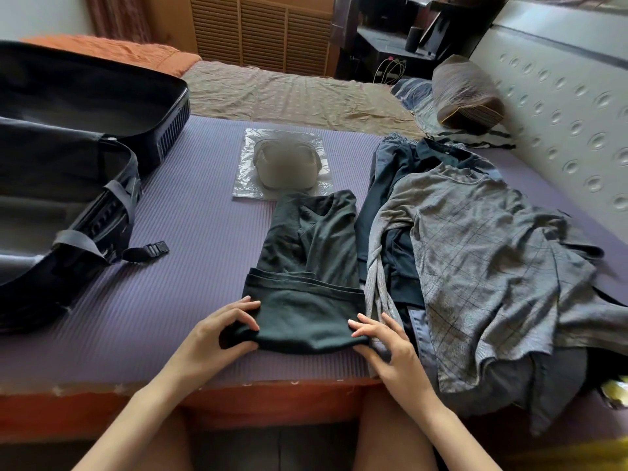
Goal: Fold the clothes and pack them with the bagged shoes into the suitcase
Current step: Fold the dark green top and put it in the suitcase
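A dark green garment (306, 266) lies lengthwise on the purple mat, its near end turned over into a roll. My left hand (217, 334) grips the roll's left end, thumb and fingers curled round the fabric. My right hand (387, 345) pinches the roll's right end. Beyond the garment lie the bagged shoes (283, 164), beige in a clear plastic bag. An open black suitcase (68, 171) sits at the left with its straps loose. A pile of clothes (475, 266), topped by a grey checked shirt, lies to the right.
The purple mat (190, 266) covers the bed up to its near edge. A striped pillow (465, 93) rests at the back right by the padded white headboard (560, 107). An orange blanket (112, 51) lies behind the suitcase.
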Action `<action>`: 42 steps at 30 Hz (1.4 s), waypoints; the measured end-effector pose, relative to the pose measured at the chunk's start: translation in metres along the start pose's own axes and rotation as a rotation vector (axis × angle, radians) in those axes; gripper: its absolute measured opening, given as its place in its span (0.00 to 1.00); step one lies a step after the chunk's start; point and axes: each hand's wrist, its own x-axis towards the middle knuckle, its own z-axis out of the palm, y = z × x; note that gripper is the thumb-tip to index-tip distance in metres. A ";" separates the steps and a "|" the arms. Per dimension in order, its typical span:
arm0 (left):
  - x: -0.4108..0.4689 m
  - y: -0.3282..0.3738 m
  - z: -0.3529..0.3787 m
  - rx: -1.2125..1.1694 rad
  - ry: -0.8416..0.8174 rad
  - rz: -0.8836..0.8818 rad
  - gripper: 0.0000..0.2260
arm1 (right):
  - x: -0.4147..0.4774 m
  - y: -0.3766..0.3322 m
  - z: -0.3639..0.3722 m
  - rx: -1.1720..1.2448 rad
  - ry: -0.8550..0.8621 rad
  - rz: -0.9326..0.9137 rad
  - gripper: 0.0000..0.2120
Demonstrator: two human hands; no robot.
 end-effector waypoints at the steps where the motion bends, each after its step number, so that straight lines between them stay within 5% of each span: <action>1: -0.001 -0.001 0.000 0.013 -0.005 0.008 0.15 | -0.001 0.000 0.000 0.024 0.021 0.004 0.06; 6: -0.004 -0.007 -0.001 0.061 -0.071 0.023 0.21 | -0.005 0.002 0.001 0.017 -0.003 0.000 0.06; 16: 0.000 0.004 0.000 -0.114 0.142 0.000 0.04 | -0.004 -0.006 -0.003 -0.012 0.124 0.027 0.08; 21: 0.021 0.023 -0.007 -0.169 0.192 0.044 0.09 | 0.013 -0.010 -0.004 -0.019 0.252 0.048 0.13; 25: 0.058 0.036 -0.012 -0.104 0.299 0.005 0.01 | 0.048 -0.021 -0.011 -0.007 0.319 0.041 0.11; 30: 0.123 0.041 -0.012 -0.079 0.426 -0.084 0.02 | 0.107 -0.019 -0.021 -0.090 0.358 0.025 0.11; 33: 0.162 0.032 -0.007 -0.070 0.397 -0.163 0.09 | 0.148 -0.009 -0.020 -0.173 0.343 0.188 0.13; 38: 0.194 0.009 0.009 -0.143 0.286 -0.562 0.26 | 0.183 0.006 -0.008 -0.115 0.206 0.565 0.20; 42: 0.168 0.003 0.016 -0.160 0.314 -0.552 0.28 | 0.156 0.006 0.001 0.023 0.116 0.507 0.25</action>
